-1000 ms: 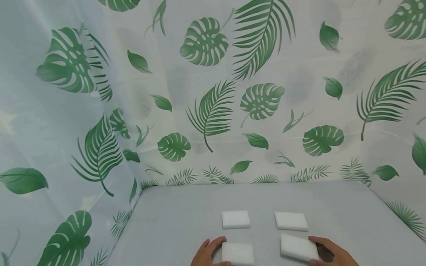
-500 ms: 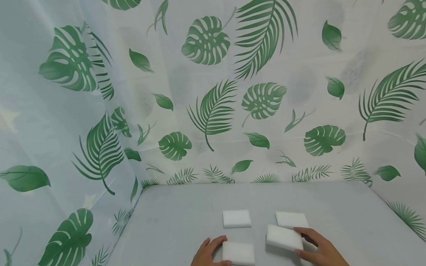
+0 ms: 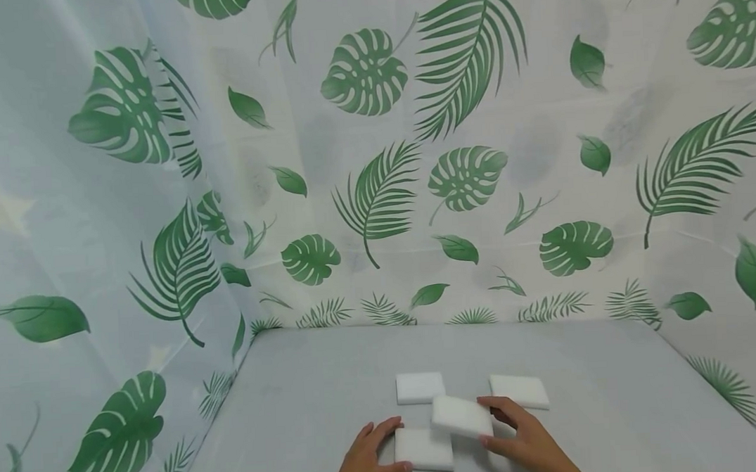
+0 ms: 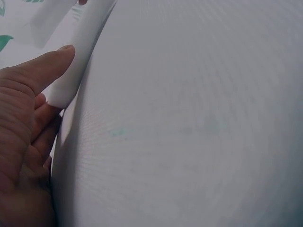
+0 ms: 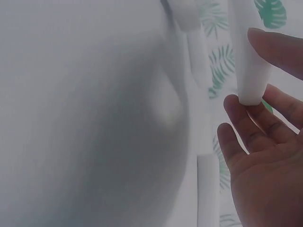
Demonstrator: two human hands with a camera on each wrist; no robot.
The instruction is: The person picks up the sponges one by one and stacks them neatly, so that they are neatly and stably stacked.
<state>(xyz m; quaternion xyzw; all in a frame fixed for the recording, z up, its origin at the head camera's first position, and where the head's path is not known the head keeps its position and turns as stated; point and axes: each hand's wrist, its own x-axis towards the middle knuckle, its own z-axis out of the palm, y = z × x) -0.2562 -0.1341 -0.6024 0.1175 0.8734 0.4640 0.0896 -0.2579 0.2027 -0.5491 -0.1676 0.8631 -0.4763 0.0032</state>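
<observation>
In the head view, several white rectangular sponges are at the front of the grey tabletop. My left hand (image 3: 369, 462) grips the left edge of the near-left sponge (image 3: 424, 451), which lies flat; the left wrist view shows the thumb (image 4: 52, 68) along that sponge (image 4: 78, 71). My right hand (image 3: 529, 440) pinches another sponge (image 3: 460, 415) by its right end, slightly tilted. This one hangs above the table, partly over the far corner of the near-left sponge. From the right wrist view, thumb and fingers hold the raised sponge (image 5: 251, 66), apart from the surface.
Behind the hands lie two more sponges, one at back left (image 3: 416, 388) and one at back right (image 3: 525, 391). The grey tabletop (image 3: 321, 379) meets white cloth walls (image 3: 263, 220) printed with green leaves at the back and sides.
My right hand has lifted its sponge from the near-right spot and carried it leftward, towards the near-left sponge. The left hand stays in place on its sponge.
</observation>
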